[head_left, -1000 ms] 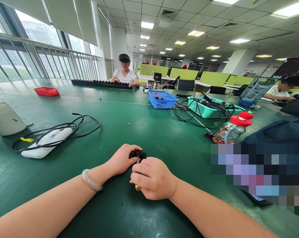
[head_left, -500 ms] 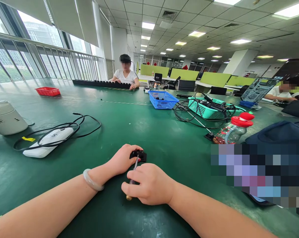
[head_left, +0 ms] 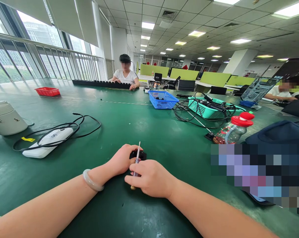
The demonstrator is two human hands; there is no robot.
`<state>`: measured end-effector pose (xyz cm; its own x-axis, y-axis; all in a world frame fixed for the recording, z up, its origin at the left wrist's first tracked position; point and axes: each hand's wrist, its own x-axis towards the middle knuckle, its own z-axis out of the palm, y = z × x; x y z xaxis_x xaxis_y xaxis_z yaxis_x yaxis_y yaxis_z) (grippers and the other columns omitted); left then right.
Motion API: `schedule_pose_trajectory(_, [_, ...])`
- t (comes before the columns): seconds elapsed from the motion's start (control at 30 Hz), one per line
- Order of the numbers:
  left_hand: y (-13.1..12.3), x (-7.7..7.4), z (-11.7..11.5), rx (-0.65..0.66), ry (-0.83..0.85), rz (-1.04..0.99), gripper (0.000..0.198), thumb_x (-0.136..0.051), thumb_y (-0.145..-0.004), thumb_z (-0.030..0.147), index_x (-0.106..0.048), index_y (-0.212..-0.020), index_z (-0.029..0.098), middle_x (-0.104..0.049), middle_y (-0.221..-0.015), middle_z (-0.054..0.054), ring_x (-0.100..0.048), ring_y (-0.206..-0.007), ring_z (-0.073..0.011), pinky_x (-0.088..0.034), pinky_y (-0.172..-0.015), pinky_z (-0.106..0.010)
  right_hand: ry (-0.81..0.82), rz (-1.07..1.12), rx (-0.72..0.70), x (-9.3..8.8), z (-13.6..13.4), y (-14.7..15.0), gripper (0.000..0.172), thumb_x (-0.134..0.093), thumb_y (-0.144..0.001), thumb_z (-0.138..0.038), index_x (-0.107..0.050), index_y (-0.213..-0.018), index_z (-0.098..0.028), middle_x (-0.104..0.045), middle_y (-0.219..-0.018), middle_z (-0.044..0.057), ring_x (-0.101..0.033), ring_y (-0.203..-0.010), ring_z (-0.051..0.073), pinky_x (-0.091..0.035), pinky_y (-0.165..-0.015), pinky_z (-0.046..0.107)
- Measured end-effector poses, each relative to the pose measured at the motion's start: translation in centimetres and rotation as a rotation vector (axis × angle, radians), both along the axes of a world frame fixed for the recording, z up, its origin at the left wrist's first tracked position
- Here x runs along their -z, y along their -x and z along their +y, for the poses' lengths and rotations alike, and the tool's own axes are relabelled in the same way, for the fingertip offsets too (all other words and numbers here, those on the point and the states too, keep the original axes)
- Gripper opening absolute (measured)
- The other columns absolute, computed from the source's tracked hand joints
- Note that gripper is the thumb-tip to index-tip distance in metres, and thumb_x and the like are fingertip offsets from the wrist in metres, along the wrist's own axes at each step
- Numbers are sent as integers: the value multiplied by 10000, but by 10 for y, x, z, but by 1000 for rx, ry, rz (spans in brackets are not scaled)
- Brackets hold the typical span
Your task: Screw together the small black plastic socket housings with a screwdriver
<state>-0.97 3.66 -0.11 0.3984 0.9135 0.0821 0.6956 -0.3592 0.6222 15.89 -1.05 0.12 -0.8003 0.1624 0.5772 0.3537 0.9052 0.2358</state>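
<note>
My left hand (head_left: 124, 158) is closed around a small black block-shaped part (head_left: 142, 155) on the green table (head_left: 109, 205). What kind of part it is I cannot make out, since fingers cover much of it. Between the fingers of my right hand (head_left: 151, 178) is a screwdriver (head_left: 137, 157) with a clear handle and a thin metal shaft. Its tip points up and away from me, in front of the black part in this view. The handle's brass-coloured end shows below my fingers.
Left lies a white power bank-like device (head_left: 49, 143) with a black cable (head_left: 90, 116). Farther off are a red tray (head_left: 47, 92), a blue basket (head_left: 163, 100) and a green basket (head_left: 206, 110) with cables. A red-lidded bottle (head_left: 235, 129) stands right. A person (head_left: 126, 74) sits across.
The screwdriver has come up, its tip rising from the black part to a point higher in view. My right hand has shifted slightly up and right; my left hand has stayed in place.
</note>
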Motion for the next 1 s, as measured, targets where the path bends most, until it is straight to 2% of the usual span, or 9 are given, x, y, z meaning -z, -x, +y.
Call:
schedule_pose_trajectory(0.1, [0, 0, 0, 14, -13, -9, 312, -567, -789, 241, -672, -1083, 261, -704, -1113, -16, -588, -1101, -240, -482, -991, -387, -6, 57, -26, -3, 1, -5, 156, -491, -876, -163, -636, -923, -196, -539, -706, -3, -451, -589, 121, -343, -541, 266])
schedule_pose_trajectory(0.2, [0, 1, 0, 14, -18, -14, 326, -605, -787, 268, -661, -1109, 265, -698, -1117, -28, -583, -1100, -243, -485, -989, -397, -25, 37, -101, -5, -4, -5, 182, -481, -869, -182, -616, -990, -186, -548, -726, -9, -448, -556, 111, -350, -526, 271])
schedule_pose_trajectory(0.4, [1, 3, 0, -7, -10, -16, 341, -613, -788, 270, -659, -1125, 278, -688, -1119, -31, -574, -1115, -241, -478, -1012, -402, -7, 78, -143, -5, -8, -3, 194, -473, -838, -173, -597, -987, -167, -553, -693, -21, -453, -516, 103, -334, -481, 265])
schedule_pose_trajectory(0.53, [1, 3, 0, -6, -12, -10, 345, -606, -786, 251, -657, -1125, 286, -689, -1128, -16, -570, -1125, -239, -477, -1018, -399, 4, 148, -166, -6, -8, -4, 186, -442, -837, -153, -601, -933, -163, -558, -678, -17, -434, -512, 108, -310, -456, 265])
schedule_pose_trajectory(0.73, [1, 2, 0, -9, 5, -5, 343, -619, -791, 264, -652, -1132, 288, -681, -1142, -22, -558, -1140, -242, -464, -1031, -414, -12, 160, -190, -9, -9, 0, 158, -494, -903, -214, -613, -806, -177, -540, -639, -28, -362, -478, 98, -278, -445, 254])
schedule_pose_trajectory(0.9, [3, 3, 1, 3, 1, -6, 330, -624, -800, 273, -652, -1128, 284, -681, -1139, -27, -562, -1128, -244, -469, -1016, -412, -38, 183, -219, -7, -8, 2, 394, -529, -937, -375, -525, -588, -193, -439, -551, -46, -307, -451, 87, -238, -447, 262])
schedule_pose_trajectory(1.0, [4, 4, 1, 2, 2, -6, 333, -625, -801, 281, -652, -1133, 285, -680, -1130, -33, -567, -1121, -248, -473, -1009, -416, -65, 203, -195, -6, -9, 2, 478, -534, -930, -412, -449, -513, -196, -370, -515, -53, -254, -436, 87, -202, -449, 272])
